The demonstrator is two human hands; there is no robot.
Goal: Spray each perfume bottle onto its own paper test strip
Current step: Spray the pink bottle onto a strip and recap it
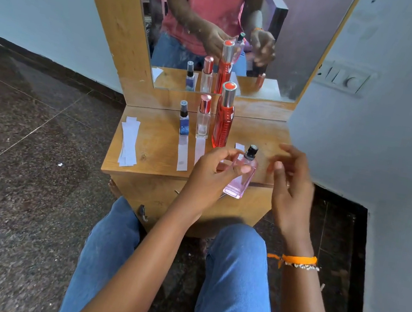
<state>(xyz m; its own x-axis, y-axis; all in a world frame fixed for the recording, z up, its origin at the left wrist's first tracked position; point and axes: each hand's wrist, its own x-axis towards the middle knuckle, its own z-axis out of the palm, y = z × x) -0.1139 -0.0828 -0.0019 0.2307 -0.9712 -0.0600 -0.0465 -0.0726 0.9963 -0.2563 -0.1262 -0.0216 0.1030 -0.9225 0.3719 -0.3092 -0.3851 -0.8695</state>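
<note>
My left hand (213, 170) grips a pink square perfume bottle (241, 177) with a black spray top, held tilted above the front edge of the wooden dresser top (151, 152). My right hand (290, 177) hovers just right of the bottle, fingers spread, holding nothing. Behind stand a small blue bottle (184, 120), a clear bottle (203, 119) with a pink cap and a tall red bottle (223, 117). A paper strip (183, 153) lies in front of the blue bottle, another strip (200, 148) in front of the clear one, and a third strip (239, 147) peeks out behind the pink bottle.
A loose stack of spare paper strips (129, 141) lies at the dresser's left side. A mirror (232, 30) rises behind the bottles. A wall with a switch plate (342, 79) is close on the right. My knees in jeans sit under the dresser front.
</note>
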